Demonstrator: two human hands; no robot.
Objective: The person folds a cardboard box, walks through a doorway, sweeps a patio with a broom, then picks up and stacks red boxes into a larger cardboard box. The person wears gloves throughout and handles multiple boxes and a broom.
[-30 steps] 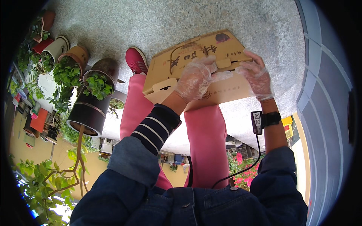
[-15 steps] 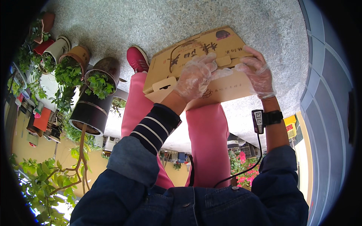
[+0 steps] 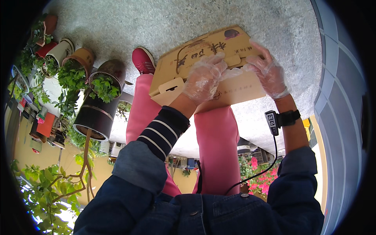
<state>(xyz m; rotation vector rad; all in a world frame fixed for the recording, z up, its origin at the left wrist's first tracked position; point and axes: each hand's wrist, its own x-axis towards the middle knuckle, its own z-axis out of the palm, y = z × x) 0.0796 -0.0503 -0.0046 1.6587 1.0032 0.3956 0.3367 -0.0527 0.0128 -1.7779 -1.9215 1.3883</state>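
A brown cardboard carton [image 3: 188,74] with dark print and a cord handle rests tilted at my knees. Its slotted end flap [image 3: 167,87] sticks out at the left. My left hand [image 3: 204,78], in a clear plastic glove, is closed over the near long edge, fingers bent against the carton. At the right end, my gloved right hand [image 3: 271,74] has its fingers apart, the tips reaching onto the carton near its corner. Loose clear plastic [image 3: 232,73] lies along the edge between both hands. A small tab [image 3: 234,60] stands beside it.
Potted plants [image 3: 105,87] line the left side. My pink-trousered legs [image 3: 216,149] flank the space below the carton, with a red shoe [image 3: 142,60] by its left end. A black cable [image 3: 258,172] runs from the device [image 3: 272,122] on my right wrist. Grey tiles [image 3: 340,98] curve along the right.
My right hand's fingers have stretched out and spread further over the carton's right corner, its wrist shifting slightly right. The left hand stays on the near edge, nearly unmoved.
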